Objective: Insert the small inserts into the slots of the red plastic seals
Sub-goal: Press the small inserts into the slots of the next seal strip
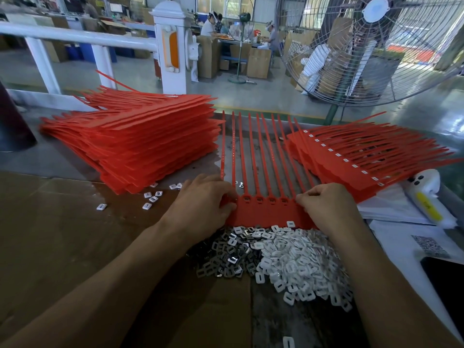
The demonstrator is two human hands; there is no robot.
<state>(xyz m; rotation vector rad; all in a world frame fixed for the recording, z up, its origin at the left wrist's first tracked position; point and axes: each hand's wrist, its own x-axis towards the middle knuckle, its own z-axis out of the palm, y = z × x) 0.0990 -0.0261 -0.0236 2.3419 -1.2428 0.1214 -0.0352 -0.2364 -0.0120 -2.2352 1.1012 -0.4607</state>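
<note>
My one view is head-worn, looking forward and down, close over the counter [75, 234], workshop floor beyond.

Your seal strip [266, 212] is bright red — same red as the left stack [140, 144] and right stack [371, 156], the latter dotted with a row of white inserts. Loose insert pile [281, 257]: silver-grey metal on its left, white plastic on its right. Desk [62, 234] is brown cardboard. Sheet [426, 244] is white with a black speckled code — wrapped tool [426, 197] white with a yellow label.
</note>
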